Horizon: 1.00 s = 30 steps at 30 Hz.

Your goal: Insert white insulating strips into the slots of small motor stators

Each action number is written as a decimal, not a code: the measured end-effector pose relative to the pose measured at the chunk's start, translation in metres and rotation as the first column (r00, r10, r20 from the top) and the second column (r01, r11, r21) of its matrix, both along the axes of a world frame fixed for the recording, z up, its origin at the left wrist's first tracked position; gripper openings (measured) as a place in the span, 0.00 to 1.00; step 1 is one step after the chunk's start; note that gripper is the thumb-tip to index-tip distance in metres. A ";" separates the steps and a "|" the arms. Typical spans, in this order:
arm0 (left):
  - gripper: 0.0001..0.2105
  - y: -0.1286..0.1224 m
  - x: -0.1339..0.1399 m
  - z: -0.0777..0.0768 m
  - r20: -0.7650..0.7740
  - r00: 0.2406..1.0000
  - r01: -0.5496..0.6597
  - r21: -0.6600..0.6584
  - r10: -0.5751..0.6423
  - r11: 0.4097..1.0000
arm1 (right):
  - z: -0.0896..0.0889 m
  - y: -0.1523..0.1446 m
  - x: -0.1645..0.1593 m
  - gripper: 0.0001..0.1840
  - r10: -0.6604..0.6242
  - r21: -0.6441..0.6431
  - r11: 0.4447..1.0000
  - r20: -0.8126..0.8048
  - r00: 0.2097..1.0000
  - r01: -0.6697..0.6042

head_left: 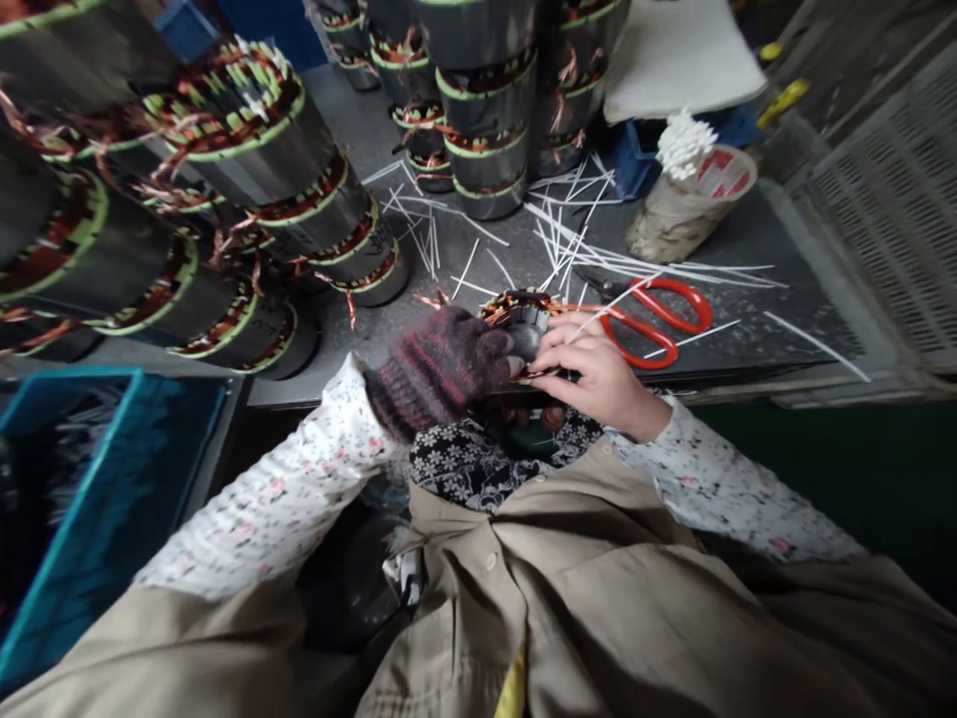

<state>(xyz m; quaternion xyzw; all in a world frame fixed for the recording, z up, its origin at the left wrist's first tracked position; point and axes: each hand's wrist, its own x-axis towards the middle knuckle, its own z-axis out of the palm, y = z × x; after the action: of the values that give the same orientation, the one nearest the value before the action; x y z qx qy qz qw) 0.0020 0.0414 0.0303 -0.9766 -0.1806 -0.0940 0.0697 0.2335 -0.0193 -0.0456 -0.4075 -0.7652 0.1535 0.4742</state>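
Note:
A motor stator (527, 334) with copper windings is at the table's front edge, close to my body. My left hand (453, 364), in a dark striped glove with bare fingertips, is closed on its left side. My bare right hand (590, 369) is at its right rim, thumb and fingers pinched together. A thin white cord (617, 307) sticks out from between the right fingers, toward the upper right. The exact spot under the fingertips is hidden. Just beyond my right hand lie orange-handled scissors (658, 324), their blades partly covered by white cords.
Stacks of wound stators (291, 179) stand at the left, with more stacks (485, 120) at the back. Loose white cords (568, 229) lie across the table. A cardboard tube (688, 209) holds a white bundle. A teal crate (112, 479) is lower left, a pale slatted crate (889, 199) right.

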 end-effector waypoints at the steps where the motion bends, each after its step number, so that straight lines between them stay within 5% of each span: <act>1: 0.12 0.004 -0.003 -0.002 -0.004 0.996 0.086 0.020 -0.086 0.996 | 0.004 0.001 0.006 0.03 -0.023 0.051 0.998 -0.051 0.998 0.025; 3: 0.13 0.011 -0.008 -0.008 0.042 0.973 0.225 0.044 -0.227 0.973 | 0.012 0.012 0.026 0.10 -0.173 0.158 0.966 -0.199 0.964 0.206; 6: 0.12 0.017 -0.010 -0.020 0.239 0.925 0.311 -0.026 -0.296 0.950 | 0.020 0.050 0.072 0.12 -0.545 0.199 0.763 -0.312 0.778 0.615; 8: 0.10 0.016 -0.005 -0.028 0.329 0.892 0.344 -0.049 -0.310 0.938 | 0.020 0.080 0.104 0.10 -0.641 0.184 0.703 -0.255 0.724 0.687; 11: 0.06 0.003 0.007 -0.040 0.430 0.876 0.238 0.010 -0.220 0.971 | 0.019 0.113 0.137 0.09 -0.721 0.212 0.664 -0.074 0.689 0.717; 16: 0.09 -0.028 0.026 -0.056 0.498 0.867 -0.040 0.058 0.006 0.998 | 0.025 0.101 0.141 0.06 -0.631 0.235 0.746 -0.049 0.774 0.623; 20: 0.10 -0.039 0.035 -0.061 0.521 0.842 -0.192 0.049 0.139 0.980 | 0.030 0.048 0.098 0.07 -0.511 0.174 0.824 -0.183 0.840 0.539; 22: 0.10 -0.041 0.038 -0.061 0.542 0.820 -0.212 -0.007 0.182 0.977 | 0.028 0.016 0.069 0.06 -0.492 0.262 0.819 -0.140 0.859 0.511; 27: 0.13 -0.048 0.041 -0.057 0.588 0.765 -0.237 -0.120 0.262 0.964 | 0.007 -0.047 0.029 0.08 -0.067 0.337 0.941 0.072 0.995 0.039; 30: 0.25 -0.049 0.042 -0.056 0.582 0.768 -0.255 -0.105 0.267 0.961 | -0.009 -0.063 0.033 0.08 0.012 0.299 0.954 0.070 0.997 -0.033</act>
<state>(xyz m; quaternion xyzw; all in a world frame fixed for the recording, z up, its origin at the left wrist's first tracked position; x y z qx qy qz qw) 0.0440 -0.0073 -0.0262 -0.8647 -0.3278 -0.3804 0.0129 0.2664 -0.0821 -0.0542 -0.3270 -0.7997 0.0272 0.5027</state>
